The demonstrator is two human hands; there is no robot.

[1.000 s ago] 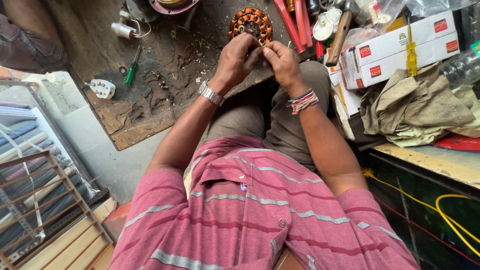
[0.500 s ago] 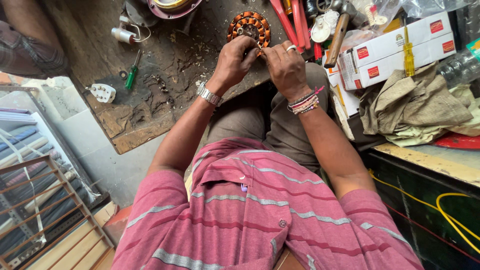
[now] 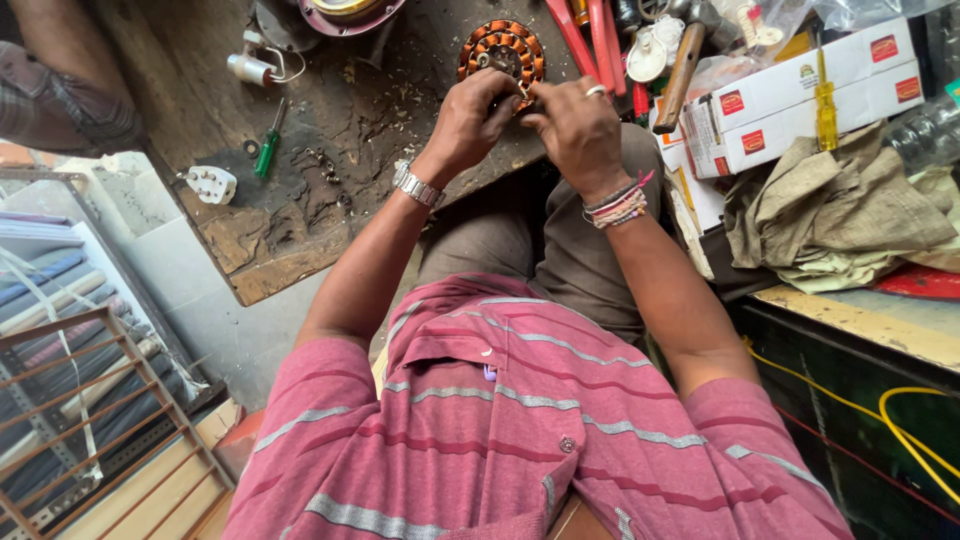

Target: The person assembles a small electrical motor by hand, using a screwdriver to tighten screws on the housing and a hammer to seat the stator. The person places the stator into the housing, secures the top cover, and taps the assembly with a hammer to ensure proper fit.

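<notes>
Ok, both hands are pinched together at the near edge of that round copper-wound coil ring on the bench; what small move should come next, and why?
Probably keep the left hand steadying the round copper-wound coil ring while the right hand works the spot at its near edge. Both hands meet there, fingertips closed on something too small to tell, and the green-handled screwdriver lies apart to the left on the worn wooden bench.

Both hands now closer together vs 1 s ago: left hand (image 3: 470, 120) and right hand (image 3: 578, 125) meet fingertip to fingertip at the near edge of the copper-wound stator (image 3: 503, 50). Earlier the left covered more of the winding's front; now more coil shows. Right hand sits a bit lower, knuckles turned more toward cam. View shifted slightly.
</notes>
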